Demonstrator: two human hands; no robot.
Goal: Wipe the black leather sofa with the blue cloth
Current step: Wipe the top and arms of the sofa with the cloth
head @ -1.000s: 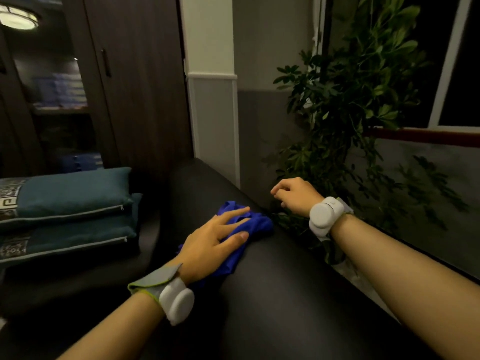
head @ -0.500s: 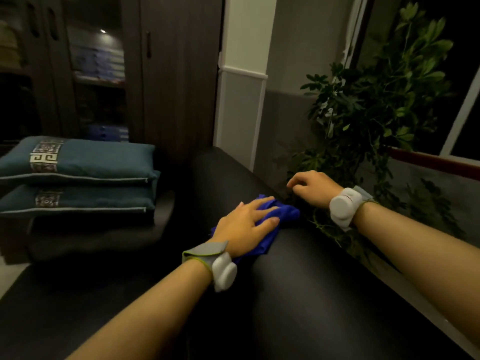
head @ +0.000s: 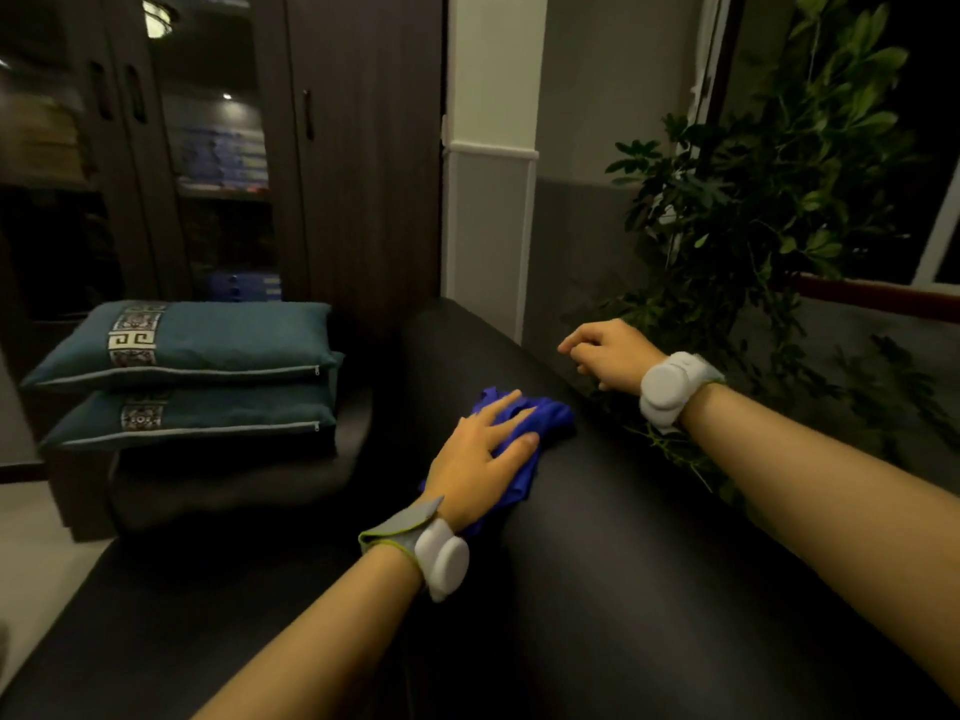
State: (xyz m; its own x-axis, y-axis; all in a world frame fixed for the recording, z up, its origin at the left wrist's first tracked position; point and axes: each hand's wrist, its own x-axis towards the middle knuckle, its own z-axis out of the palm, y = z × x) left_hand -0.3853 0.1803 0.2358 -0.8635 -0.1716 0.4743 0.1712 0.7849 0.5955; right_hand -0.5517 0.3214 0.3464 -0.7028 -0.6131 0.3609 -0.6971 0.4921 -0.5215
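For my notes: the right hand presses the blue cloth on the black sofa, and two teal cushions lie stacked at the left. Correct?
Not quite: the head view shows the left hand pressing the blue cloth on the black sofa. The right hand is bare. The two teal cushions are stacked at the left.

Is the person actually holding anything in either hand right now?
Nothing is gripped. The left hand lies flat with straight fingers on the middle of the blue cloth, pressing it onto the sofa. The right hand is loosely curled and holds nothing.
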